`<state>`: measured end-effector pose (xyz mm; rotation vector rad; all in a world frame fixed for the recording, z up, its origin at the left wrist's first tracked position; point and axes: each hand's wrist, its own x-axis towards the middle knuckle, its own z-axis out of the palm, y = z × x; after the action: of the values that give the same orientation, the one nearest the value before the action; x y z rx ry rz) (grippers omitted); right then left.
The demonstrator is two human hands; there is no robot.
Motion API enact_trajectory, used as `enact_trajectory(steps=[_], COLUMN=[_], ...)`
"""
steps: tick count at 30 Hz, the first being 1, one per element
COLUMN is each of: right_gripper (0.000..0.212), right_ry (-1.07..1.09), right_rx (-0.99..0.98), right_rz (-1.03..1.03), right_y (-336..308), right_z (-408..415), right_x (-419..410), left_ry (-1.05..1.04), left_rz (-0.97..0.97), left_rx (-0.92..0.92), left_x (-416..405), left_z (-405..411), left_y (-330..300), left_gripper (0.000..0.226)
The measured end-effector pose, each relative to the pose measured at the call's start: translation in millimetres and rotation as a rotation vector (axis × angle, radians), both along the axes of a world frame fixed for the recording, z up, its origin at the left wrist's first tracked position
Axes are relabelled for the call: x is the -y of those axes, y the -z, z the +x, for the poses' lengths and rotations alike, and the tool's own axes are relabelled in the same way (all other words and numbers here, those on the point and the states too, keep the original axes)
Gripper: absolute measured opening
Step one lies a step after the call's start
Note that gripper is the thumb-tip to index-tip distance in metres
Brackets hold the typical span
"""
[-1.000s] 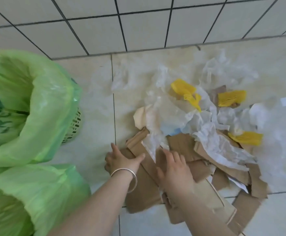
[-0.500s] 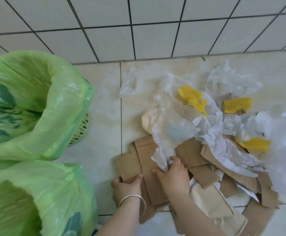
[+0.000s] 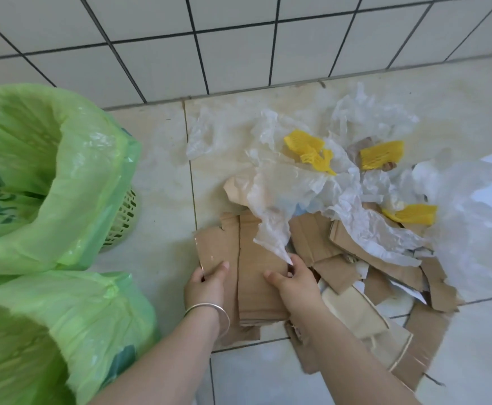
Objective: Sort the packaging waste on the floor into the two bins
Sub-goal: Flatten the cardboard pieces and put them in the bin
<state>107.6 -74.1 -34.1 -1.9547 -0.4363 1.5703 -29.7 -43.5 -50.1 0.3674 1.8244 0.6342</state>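
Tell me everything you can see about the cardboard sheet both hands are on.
The cardboard sheet is flat, plain brown and creased down its length, with a notched far edge. It lies on the floor tiles at the near-left edge of the waste pile. The left hand grips its left edge, the right hand its right side. A crumpled clear plastic film drapes over its far right corner.

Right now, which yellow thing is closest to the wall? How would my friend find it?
Start at the tiled wall and drop to the waste pile's far edge. On the clear plastic lies a yellow foam net. It is the leftmost of three, and the only crumpled one.
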Motion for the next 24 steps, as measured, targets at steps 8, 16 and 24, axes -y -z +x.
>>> enact_trajectory(steps=[8, 16, 24], right_gripper=[0.021, 0.025, 0.039], right_ry=[0.058, 0.208, 0.328], right_rx=[-0.087, -0.108, 0.089], right_rz=[0.021, 0.087, 0.118], right_y=[-51.4, -102.3, -117.9], right_z=[-10.0, 9.2, 56.7], right_x=[-2.0, -4.8, -5.7], left_ry=[0.124, 0.512, 0.428], left_rz=[-0.038, 0.148, 0.216], left_rx=[0.195, 0.173, 0.143], left_x=[-19.5, -43.3, -54.1], left_z=[4.6, 5.2, -9.9], left_y=[-46.2, -114.0, -132.8], left_gripper=[0.059, 0.017, 0.028])
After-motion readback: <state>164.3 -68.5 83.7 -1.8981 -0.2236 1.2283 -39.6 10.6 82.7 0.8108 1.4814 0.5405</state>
